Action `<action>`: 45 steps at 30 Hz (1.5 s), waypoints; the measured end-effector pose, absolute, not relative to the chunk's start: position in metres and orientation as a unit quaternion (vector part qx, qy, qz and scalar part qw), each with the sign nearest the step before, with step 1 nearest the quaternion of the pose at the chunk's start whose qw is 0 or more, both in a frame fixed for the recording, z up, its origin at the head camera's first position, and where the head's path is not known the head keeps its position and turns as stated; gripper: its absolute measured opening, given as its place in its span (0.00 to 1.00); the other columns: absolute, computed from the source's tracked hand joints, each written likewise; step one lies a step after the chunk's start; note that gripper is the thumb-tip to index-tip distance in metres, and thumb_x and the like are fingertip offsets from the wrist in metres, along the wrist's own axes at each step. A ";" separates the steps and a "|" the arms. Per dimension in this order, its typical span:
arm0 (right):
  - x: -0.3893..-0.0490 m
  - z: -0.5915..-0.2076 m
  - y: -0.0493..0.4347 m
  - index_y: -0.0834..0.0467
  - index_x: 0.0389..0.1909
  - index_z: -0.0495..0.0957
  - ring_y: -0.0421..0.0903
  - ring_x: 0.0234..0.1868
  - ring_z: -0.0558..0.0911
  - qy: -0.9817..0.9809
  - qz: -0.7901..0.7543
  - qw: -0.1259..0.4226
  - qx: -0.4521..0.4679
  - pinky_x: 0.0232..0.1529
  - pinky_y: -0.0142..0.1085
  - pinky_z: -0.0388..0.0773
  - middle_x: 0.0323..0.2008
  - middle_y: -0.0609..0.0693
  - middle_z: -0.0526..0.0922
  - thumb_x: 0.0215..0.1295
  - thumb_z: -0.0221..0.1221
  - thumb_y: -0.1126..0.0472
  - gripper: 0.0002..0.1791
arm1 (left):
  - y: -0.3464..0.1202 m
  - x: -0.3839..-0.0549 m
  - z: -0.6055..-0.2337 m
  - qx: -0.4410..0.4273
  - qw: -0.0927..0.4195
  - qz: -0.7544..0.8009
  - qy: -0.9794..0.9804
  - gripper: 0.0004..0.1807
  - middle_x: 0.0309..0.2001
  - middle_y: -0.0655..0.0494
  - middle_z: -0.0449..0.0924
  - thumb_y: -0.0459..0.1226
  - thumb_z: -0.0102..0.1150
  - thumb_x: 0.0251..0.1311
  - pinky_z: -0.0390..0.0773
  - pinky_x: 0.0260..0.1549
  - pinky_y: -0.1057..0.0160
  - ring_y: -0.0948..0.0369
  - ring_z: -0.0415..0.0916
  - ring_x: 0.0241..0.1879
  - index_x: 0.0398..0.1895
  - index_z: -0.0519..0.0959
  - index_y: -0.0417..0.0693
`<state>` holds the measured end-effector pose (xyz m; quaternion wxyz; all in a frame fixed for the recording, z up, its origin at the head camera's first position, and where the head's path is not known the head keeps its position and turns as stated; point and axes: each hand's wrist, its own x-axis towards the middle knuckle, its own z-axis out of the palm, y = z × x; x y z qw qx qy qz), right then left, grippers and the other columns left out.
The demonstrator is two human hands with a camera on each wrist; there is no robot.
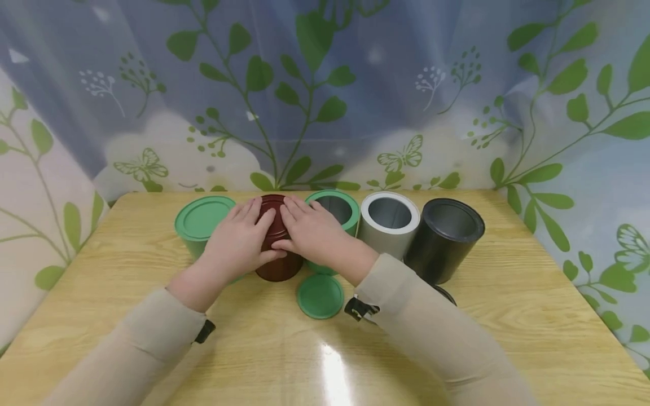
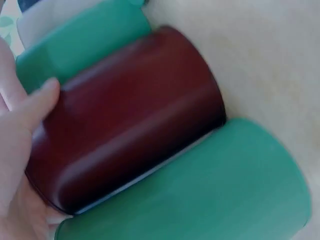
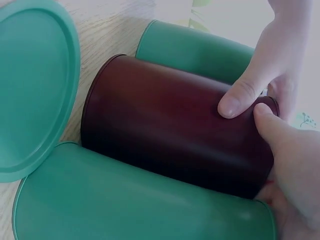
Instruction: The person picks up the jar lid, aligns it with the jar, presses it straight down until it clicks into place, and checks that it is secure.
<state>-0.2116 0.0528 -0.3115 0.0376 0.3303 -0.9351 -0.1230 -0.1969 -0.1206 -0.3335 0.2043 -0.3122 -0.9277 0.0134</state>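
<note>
A dark red cylindrical tin (image 1: pixel 280 268) stands upright in the row, with a matching ridged lid (image 1: pixel 276 226) on its top. My left hand (image 1: pixel 233 239) lies over the lid's left side, fingers extended, while its thumb (image 2: pixel 46 100) touches the tin's side near the upper rim. From the right, my right hand (image 1: pixel 325 234) presses on the same lid with straight fingers. Its thumb also rests at the tin's front edge. Parts of the lid are hidden under both hands. Close on either side stand a lidded green tin (image 1: pixel 204 219) and an uncovered green tin (image 1: pixel 351 204).
Farther right are an uncovered white tin (image 1: pixel 383 243) and an uncovered black tin (image 1: pixel 438 256). A loose green lid (image 1: pixel 320 296) lies on the wooden table (image 1: pixel 254 349) in front. Behind my right sleeve, a dark round edge (image 1: pixel 447 294) shows partly. A leaf-patterned curtain (image 1: pixel 355 124) hangs behind the table.
</note>
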 end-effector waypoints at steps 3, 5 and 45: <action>-0.212 -0.311 0.052 0.61 0.70 0.56 0.49 0.70 0.53 -0.934 -0.122 0.035 0.333 0.65 0.47 0.57 0.70 0.56 0.56 0.66 0.40 0.33 0.42 | -0.121 -0.193 -0.335 -0.302 0.228 0.026 -0.925 0.43 0.55 0.28 0.70 0.60 0.64 0.48 0.65 0.56 0.43 0.39 0.68 0.56 0.58 0.72 0.34; -0.212 -0.311 0.051 0.61 0.70 0.56 0.49 0.70 0.53 -0.934 -0.126 0.034 0.332 0.65 0.47 0.57 0.70 0.56 0.56 0.66 0.39 0.33 0.42 | -0.120 -0.192 -0.336 -0.302 0.240 0.028 -0.922 0.43 0.54 0.29 0.70 0.59 0.64 0.48 0.66 0.55 0.44 0.39 0.69 0.55 0.57 0.72 0.34; -0.192 -0.304 0.055 0.43 0.66 0.66 0.54 0.64 0.66 -0.927 -0.117 0.089 0.345 0.61 0.43 0.65 0.62 0.60 0.68 0.70 0.46 0.45 0.24 | -0.113 -0.182 -0.343 -0.226 0.289 0.015 -0.930 0.48 0.52 0.30 0.73 0.60 0.67 0.42 0.64 0.55 0.41 0.42 0.69 0.55 0.55 0.72 0.27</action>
